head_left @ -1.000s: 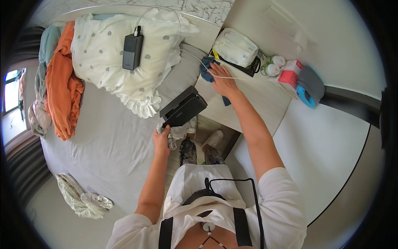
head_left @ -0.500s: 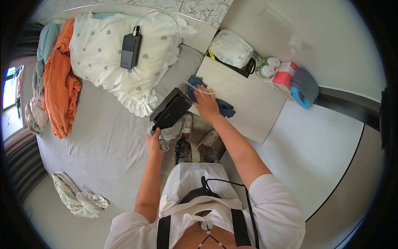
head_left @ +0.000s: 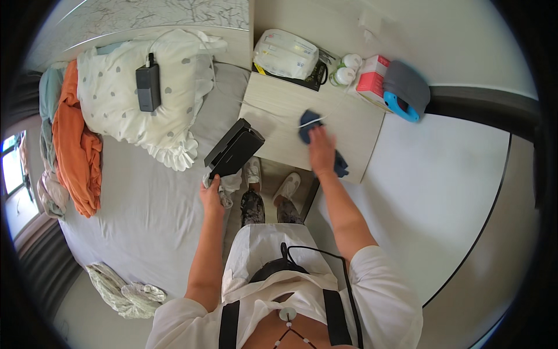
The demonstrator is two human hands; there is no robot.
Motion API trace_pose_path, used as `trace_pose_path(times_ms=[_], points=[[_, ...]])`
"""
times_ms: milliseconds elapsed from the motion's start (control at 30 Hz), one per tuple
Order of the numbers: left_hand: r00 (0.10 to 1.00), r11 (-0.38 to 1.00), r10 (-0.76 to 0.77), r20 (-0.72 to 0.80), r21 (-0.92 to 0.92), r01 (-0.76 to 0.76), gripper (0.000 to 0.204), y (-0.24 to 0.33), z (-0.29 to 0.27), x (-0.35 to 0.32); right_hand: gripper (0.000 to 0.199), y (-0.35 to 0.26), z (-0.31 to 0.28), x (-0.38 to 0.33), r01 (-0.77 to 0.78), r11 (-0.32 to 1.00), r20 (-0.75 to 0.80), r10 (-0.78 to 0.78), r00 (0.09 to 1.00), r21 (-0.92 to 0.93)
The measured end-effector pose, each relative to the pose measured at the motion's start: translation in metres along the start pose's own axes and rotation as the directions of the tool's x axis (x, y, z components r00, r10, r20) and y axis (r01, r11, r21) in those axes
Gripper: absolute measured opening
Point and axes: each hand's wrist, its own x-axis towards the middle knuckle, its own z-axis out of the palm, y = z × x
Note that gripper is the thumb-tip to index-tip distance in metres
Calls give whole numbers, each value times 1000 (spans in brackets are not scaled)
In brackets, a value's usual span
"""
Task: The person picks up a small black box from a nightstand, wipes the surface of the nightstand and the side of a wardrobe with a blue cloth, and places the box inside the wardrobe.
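Note:
My left hand [head_left: 212,193] grips a black box-shaped object [head_left: 237,150] at its lower end, tilted above the gap between bed and cabinet. A crumpled whitish cloth [head_left: 226,196] hangs at the same hand. On the pale wooden cabinet top [head_left: 273,107], my right hand [head_left: 321,152], blurred by motion, presses on a dark blue cloth [head_left: 340,165]. Parts of that cloth stick out above and below the hand. A thin white cable [head_left: 253,106] runs over the cabinet top, and a piece of it crosses the cloth by my fingers.
Along the cabinet's back stand a white soft pack [head_left: 286,53], white-lidded bottles [head_left: 344,75], a red and white box [head_left: 372,74] and a grey-blue rounded object [head_left: 406,90]. On the left, the bed [head_left: 139,192] bears a heart-patterned pillow [head_left: 119,104], a black power bank [head_left: 148,87] and orange fabric [head_left: 75,145].
My right hand has slid the blue cloth to the right across the cabinet top. The view has shifted somewhat; my left hand still grips the black object in much the same place.

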Motion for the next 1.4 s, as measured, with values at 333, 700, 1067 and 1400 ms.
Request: trace_pose_path(times_ms=[333,700,1067,1400], points=[[994,998,-41,105,53,35,22,-18,24,-3,48,148,-15,3,-329,938,-384,346,856,111],[995,994,-42,95,105,32,28,-29,32,4,48,-15,9,-19,-32,982,-178,66,982,188],[995,976,-45,92,215,24,20,-19,47,-14,37,79,2,5,-263,964,-348,261,900,43],[981,975,-104,164,213,68,18,-38,60,-26,43,121,-21,-27,-509,813,-194,471,861,-284]])
